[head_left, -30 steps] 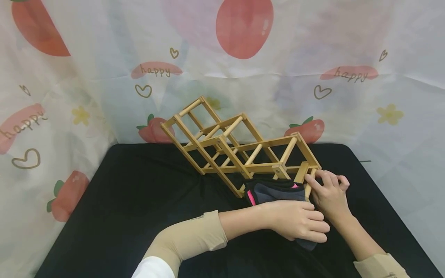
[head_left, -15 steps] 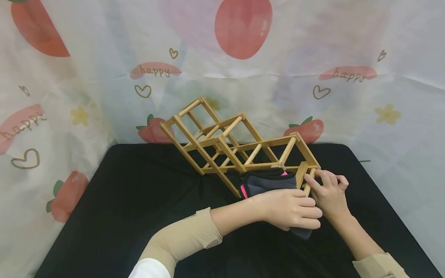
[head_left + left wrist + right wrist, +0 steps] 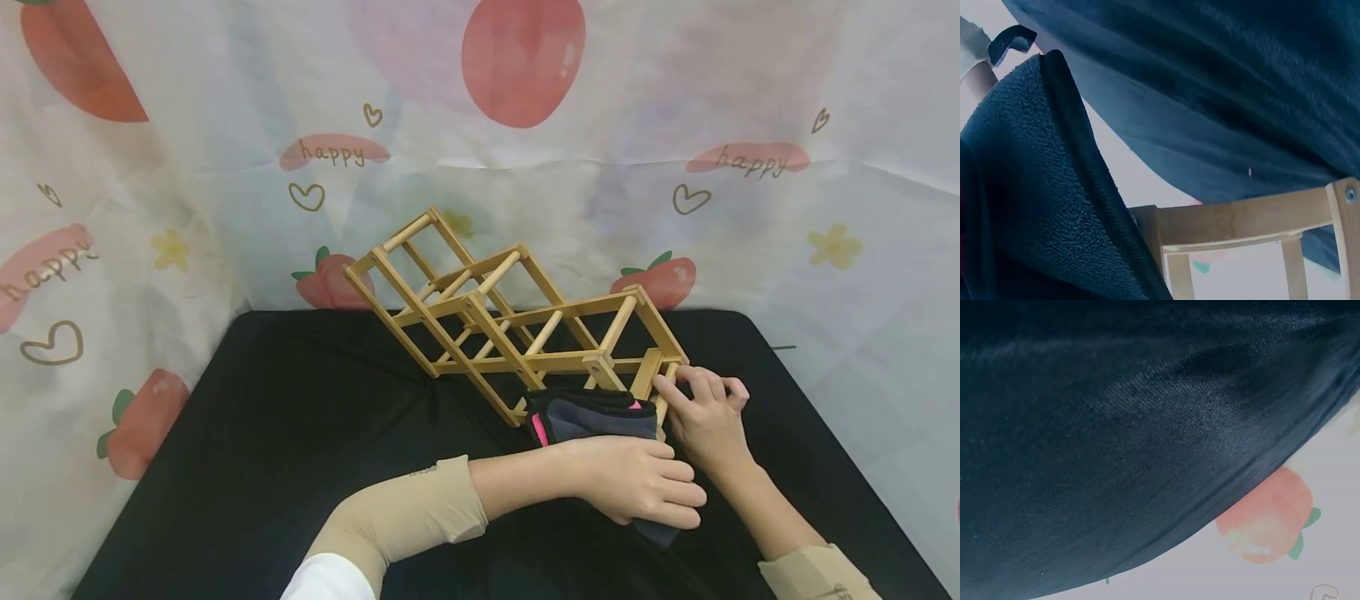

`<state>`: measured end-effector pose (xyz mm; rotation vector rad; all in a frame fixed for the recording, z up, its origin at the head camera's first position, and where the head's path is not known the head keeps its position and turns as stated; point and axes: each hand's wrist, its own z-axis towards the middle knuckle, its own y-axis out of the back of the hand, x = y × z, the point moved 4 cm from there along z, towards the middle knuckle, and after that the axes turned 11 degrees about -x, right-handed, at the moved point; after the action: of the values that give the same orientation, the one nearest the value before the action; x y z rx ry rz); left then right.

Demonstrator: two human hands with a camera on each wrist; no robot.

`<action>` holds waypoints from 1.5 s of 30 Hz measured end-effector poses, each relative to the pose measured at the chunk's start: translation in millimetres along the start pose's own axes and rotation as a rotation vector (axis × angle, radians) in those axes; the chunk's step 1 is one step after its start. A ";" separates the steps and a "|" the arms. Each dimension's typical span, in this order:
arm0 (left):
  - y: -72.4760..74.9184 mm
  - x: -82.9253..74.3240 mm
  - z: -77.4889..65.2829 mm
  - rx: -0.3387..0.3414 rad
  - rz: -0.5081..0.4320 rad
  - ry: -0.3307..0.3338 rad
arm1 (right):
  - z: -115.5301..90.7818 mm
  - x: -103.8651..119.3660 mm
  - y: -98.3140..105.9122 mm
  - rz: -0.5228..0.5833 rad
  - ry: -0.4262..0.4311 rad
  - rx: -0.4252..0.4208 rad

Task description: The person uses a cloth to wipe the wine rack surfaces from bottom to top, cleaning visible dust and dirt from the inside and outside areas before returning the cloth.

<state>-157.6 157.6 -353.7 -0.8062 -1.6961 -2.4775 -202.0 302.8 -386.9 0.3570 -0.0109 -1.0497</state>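
A light wooden slatted rack [image 3: 495, 279], built of strips and round dowels in stepped diamond cells, stands tilted on the table. My left hand [image 3: 637, 482] grips a folded dark grey cloth [image 3: 592, 419] with black edging and pink trim. The cloth lies against the rack's near right end and hides part of it. Around the rod at that same end, the fingers and thumb of my right hand [image 3: 708, 417] hold the rack. In the left wrist view the fuzzy cloth [image 3: 1054, 181] fills the left side, beside a rack bar [image 3: 1241, 220].
Black fabric [image 3: 315, 475] covers the table. Behind and beside it hangs a pale curtain [image 3: 570, 192] printed with fruit, hearts and lettering. The right wrist view takes in only the dark table cover [image 3: 1122, 456] and some curtain [image 3: 1266, 515].
My left hand went up and slightly left with the cloth, then came back down toward me. My right hand and the rack stayed nearly in place.
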 end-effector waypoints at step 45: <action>28.3 14.6 -34.0 -0.177 0.170 0.079 | -2.7 0.1 0.9 -0.022 -0.015 0.038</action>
<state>-174.9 120.1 -332.1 -0.8160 -1.3385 -2.5303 -200.7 303.9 -389.2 0.3845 -0.0400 -1.0746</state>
